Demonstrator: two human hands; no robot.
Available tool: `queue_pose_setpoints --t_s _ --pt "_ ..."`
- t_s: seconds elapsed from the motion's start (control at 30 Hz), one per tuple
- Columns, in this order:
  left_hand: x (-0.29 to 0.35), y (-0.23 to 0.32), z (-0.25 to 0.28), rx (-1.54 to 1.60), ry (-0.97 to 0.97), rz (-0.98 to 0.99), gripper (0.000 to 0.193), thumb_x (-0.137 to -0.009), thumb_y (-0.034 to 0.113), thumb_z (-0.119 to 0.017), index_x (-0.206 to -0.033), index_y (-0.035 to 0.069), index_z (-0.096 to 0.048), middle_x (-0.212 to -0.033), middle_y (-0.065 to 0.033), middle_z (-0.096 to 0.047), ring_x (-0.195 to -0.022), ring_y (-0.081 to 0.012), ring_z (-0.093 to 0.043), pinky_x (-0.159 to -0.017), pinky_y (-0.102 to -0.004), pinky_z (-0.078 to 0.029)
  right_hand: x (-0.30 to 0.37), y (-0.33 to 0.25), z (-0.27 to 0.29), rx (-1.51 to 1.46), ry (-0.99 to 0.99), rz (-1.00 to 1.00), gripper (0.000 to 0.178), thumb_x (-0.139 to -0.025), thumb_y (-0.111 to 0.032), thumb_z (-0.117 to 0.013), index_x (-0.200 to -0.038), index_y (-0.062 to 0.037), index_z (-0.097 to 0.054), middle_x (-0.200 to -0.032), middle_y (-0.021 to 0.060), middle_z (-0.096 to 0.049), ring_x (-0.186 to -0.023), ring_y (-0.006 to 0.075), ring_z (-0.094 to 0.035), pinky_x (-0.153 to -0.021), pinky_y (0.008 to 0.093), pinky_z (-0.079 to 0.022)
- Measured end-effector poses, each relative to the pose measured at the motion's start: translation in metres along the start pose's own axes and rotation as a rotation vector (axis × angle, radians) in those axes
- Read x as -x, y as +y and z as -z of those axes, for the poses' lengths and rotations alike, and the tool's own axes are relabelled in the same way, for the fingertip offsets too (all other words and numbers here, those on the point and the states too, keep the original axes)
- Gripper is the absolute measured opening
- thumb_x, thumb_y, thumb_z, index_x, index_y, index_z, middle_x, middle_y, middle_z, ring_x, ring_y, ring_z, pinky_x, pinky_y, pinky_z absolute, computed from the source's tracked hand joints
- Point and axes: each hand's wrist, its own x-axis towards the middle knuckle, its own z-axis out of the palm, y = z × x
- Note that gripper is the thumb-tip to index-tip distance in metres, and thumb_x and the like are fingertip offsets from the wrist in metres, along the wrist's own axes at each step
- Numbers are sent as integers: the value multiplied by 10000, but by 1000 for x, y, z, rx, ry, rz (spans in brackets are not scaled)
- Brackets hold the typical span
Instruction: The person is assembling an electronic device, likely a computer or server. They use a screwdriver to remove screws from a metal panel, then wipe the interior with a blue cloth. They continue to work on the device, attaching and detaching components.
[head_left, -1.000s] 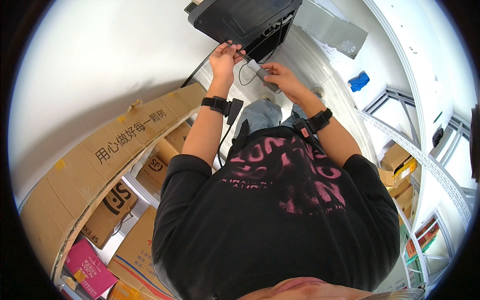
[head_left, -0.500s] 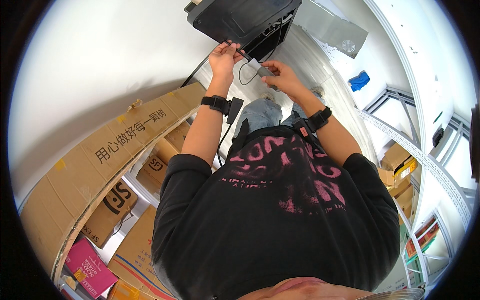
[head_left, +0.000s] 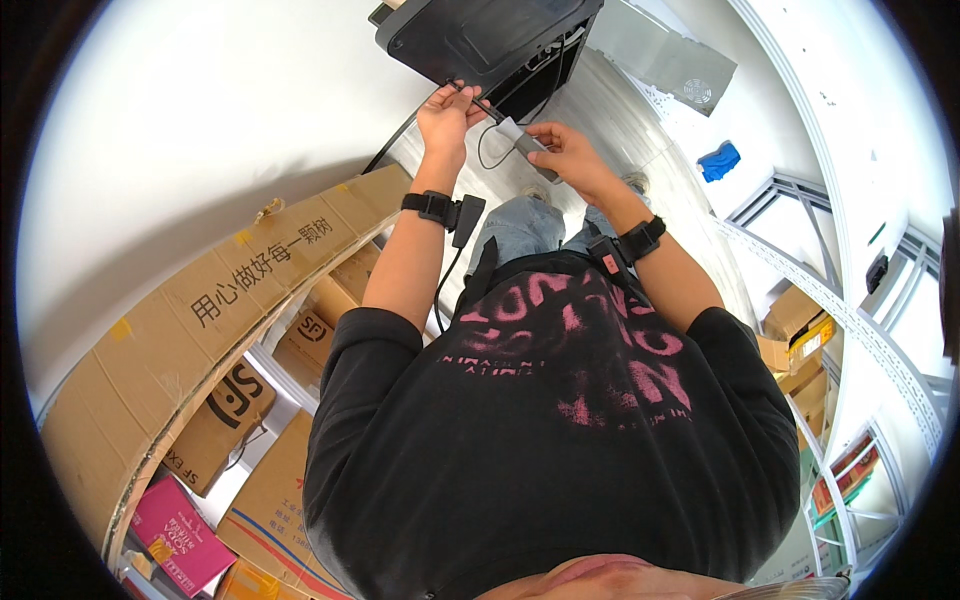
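Observation:
At the lower edge of a black computer case (head_left: pixel 490 45), my left hand (head_left: pixel 447 115) pinches the front of a slim dark shaft. That shaft runs back to a grey, two-tone handheld tool, which looks like an electric screwdriver (head_left: pixel 530 150). My right hand (head_left: pixel 570 158) grips its body from the right side. The tip is hidden by the left fingers and the case edge, so I cannot tell if it touches a screw. A thin dark cable (head_left: pixel 482 158) loops just below the shaft.
On the left stands a shelf with a long cardboard strip (head_left: pixel 250 260) and several cartons. A grey metal panel (head_left: pixel 690 75) with a round vent leans at the far right. A blue object (head_left: pixel 718 161) lies near white racking (head_left: pixel 840 310).
Both hands and the tool stay almost in place. The right fingers have shifted very slightly on the tool's body.

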Motion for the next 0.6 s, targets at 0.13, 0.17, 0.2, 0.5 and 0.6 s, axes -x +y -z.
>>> queue_pose_setpoints --t_s 0.13,0.17,0.2,0.5,0.6 --pt "2 0 2 18 -17 17 177 -880 46 -565 -1044 -10 -530 -965 -140 -642 -770 -207 -657 -679 -287 -564 -1 3 0 -18 -9 4 397 -800 -27 -634 -1182 -10 -528 -1028 33 -571 -890 108 -515 -783 234 -425" --pt "1 0 2 21 -18 19 178 -880 47 -567 -1044 -8 -530 -965 -140 -642 -772 -208 -657 -676 -286 -564 0 3 0 -19 -10 4 397 -800 -27 -633 -1183 -9 -527 -1028 33 -571 -892 108 -516 -785 234 -426" --pt "1 0 2 24 -20 21 178 -879 47 -568 -1044 -7 -531 -965 -140 -642 -774 -209 -658 -673 -285 -564 0 2 0 -21 -10 3 397 -800 -26 -632 -1183 -8 -526 -1028 32 -572 -894 108 -517 -786 235 -427" --pt "1 -1 4 30 -39 33 177 -871 47 -580 -1032 0 -523 -963 -145 -642 -778 -216 -665 -659 -274 -566 -1 9 3 -47 -11 -10 388 -803 -25 -621 -1179 -9 -527 -1038 33 -569 -899 108 -530 -790 230 -426" --pt "2 0 3 31 -37 31 182 -870 50 -583 -1032 1 -518 -961 -146 -642 -784 -220 -666 -657 -272 -566 0 7 3 -42 -10 -15 387 -803 -22 -618 -1178 -11 -528 -1038 34 -569 -900 109 -531 -790 230 -426"
